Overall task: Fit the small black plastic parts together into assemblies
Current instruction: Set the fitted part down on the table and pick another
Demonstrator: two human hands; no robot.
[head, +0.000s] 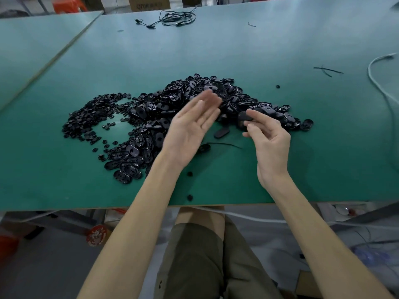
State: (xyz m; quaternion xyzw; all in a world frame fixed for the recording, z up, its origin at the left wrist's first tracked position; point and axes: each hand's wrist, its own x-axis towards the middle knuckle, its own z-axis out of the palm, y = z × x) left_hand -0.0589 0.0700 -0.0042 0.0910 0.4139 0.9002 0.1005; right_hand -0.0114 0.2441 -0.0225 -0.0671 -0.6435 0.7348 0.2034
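Olive shorts [194,255] on the person's lap sit closest, just under the edge of the green table [313,165]. Up on the table, the right hand [269,141] pinches one black oval part [245,117] between thumb and fingertips, just in front of the big pile of oval parts [179,91]. The left hand [192,124] is flat with straight fingers, holds nothing, and looks blurry. Little round parts [88,119] lie in their own heap farther left. I think a second piece is needed now. It would be best to pick just one, line it up straight, and push gently until it sits snug.
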